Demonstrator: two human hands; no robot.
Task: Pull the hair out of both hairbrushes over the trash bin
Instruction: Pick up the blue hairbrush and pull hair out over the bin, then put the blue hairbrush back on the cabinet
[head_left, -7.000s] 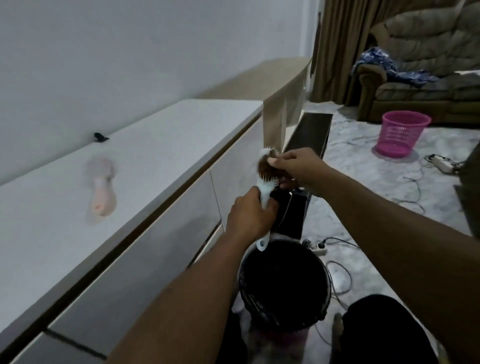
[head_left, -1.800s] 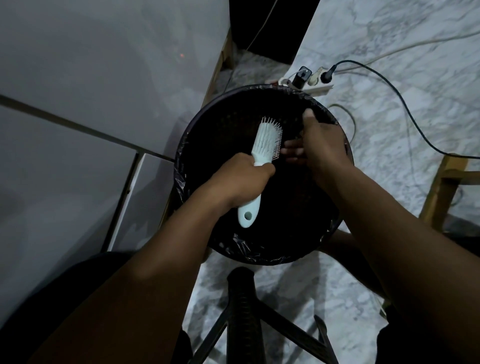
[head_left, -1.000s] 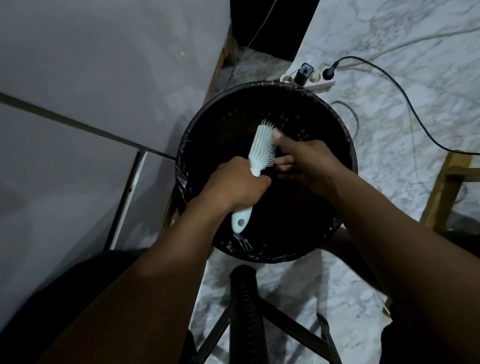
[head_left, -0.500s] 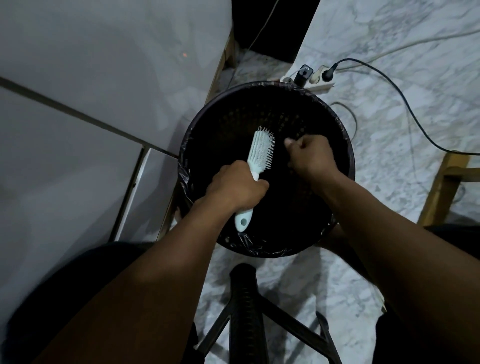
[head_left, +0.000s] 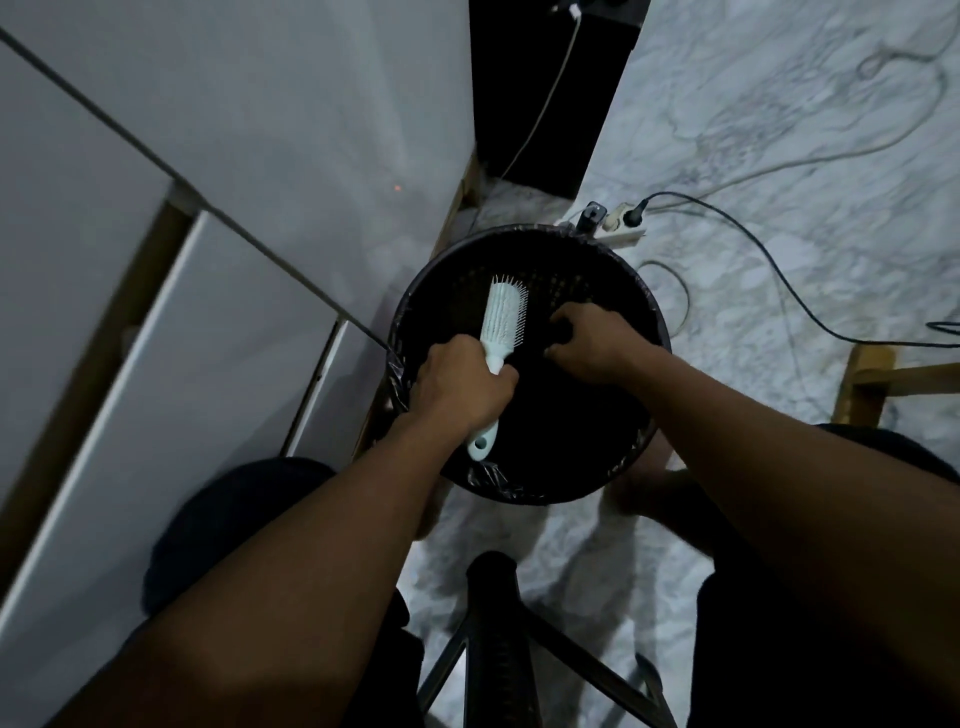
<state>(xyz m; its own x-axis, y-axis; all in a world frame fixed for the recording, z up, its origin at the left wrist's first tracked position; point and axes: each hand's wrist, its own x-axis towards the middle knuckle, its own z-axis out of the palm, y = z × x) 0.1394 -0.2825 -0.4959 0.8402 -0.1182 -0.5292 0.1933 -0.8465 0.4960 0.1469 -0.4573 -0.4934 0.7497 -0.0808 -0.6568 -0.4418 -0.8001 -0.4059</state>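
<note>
I see left hand (head_left: 460, 387) fisted around handle of pale mint hairbrush (head_left: 497, 340), brush over black lined trash bin (head_left: 524, 364), bristled head pointing far, handle end sticking out near side of fist. Right hand (head_left: 589, 343) just right of brush head, over bin, fingers curled inward; cannot tell whether they pinch any hair. Power strip (head_left: 615, 228) on marble floor (head_left: 779, 130) just beyond bin. White cabinet (head_left: 182, 208) left.

A marble floor (head_left: 779, 130) carries the trash bin (head_left: 524, 493), cables, perhaps a power strip (head_left: 618, 228).
</note>
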